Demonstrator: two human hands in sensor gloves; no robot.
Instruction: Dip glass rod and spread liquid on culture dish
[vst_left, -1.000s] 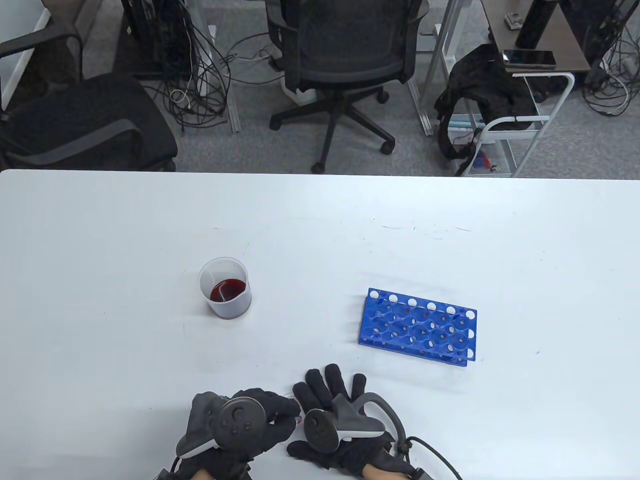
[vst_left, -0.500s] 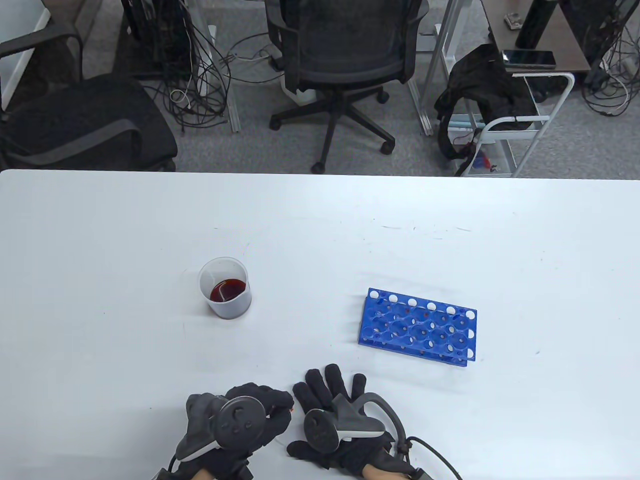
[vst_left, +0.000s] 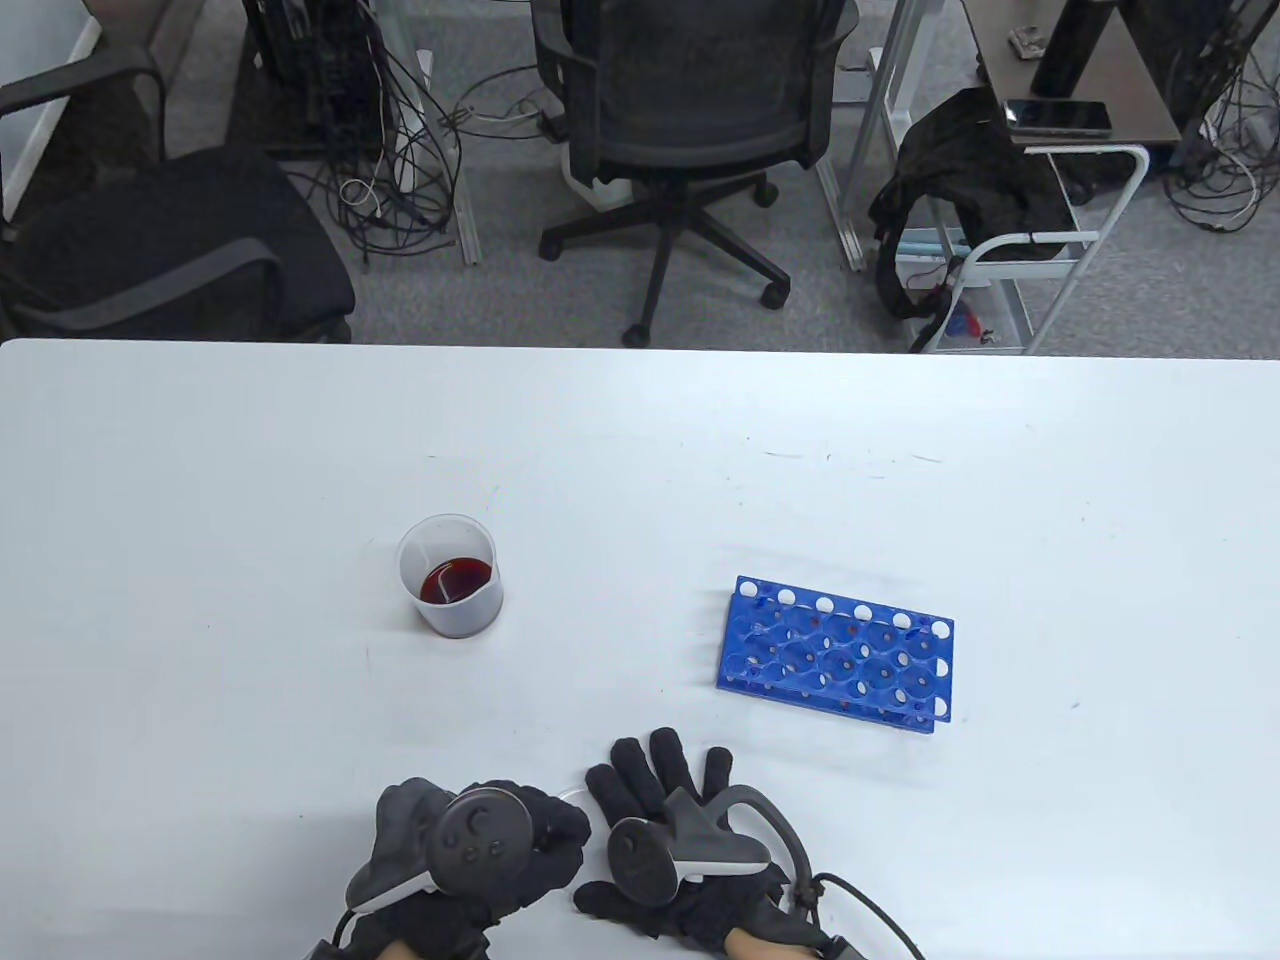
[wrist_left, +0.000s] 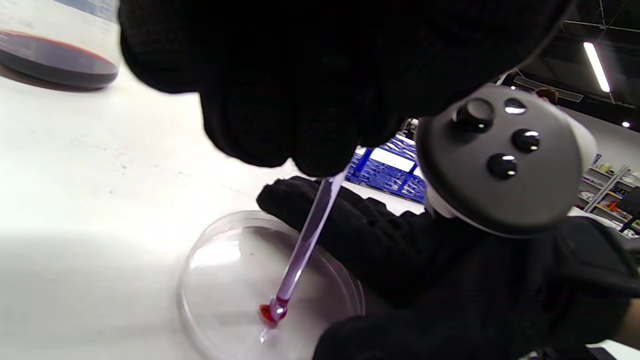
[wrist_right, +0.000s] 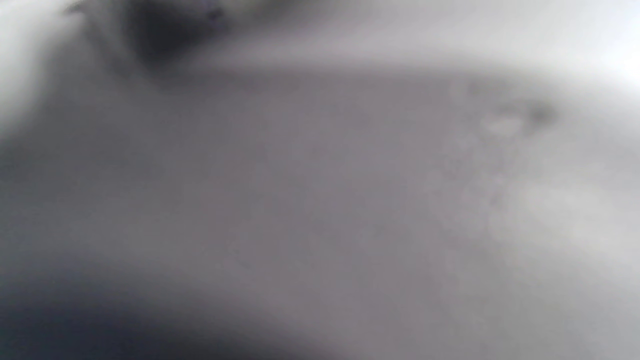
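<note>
My left hand (vst_left: 560, 830) pinches a glass rod (wrist_left: 309, 235) and holds it slanted down into a clear culture dish (wrist_left: 225, 280). The rod's tip carries a red drop (wrist_left: 270, 313) and touches the dish floor. In the table view the dish is almost hidden under my hands; only a bit of its rim (vst_left: 572, 794) shows. My right hand (vst_left: 660, 780) lies flat with fingers spread, against the dish's right edge, and shows in the left wrist view (wrist_left: 380, 240). A clear beaker (vst_left: 450, 585) of dark red liquid stands farther back on the left. The right wrist view is a grey blur.
A blue test tube rack (vst_left: 835, 650) lies on the white table (vst_left: 200, 700), to the right of and beyond my hands. Office chairs, cables and a cart stand past the far edge.
My left hand has shifted a little over the dish, first away from me, then back, moving the rod tip. The right hand, beaker and rack have not moved.
</note>
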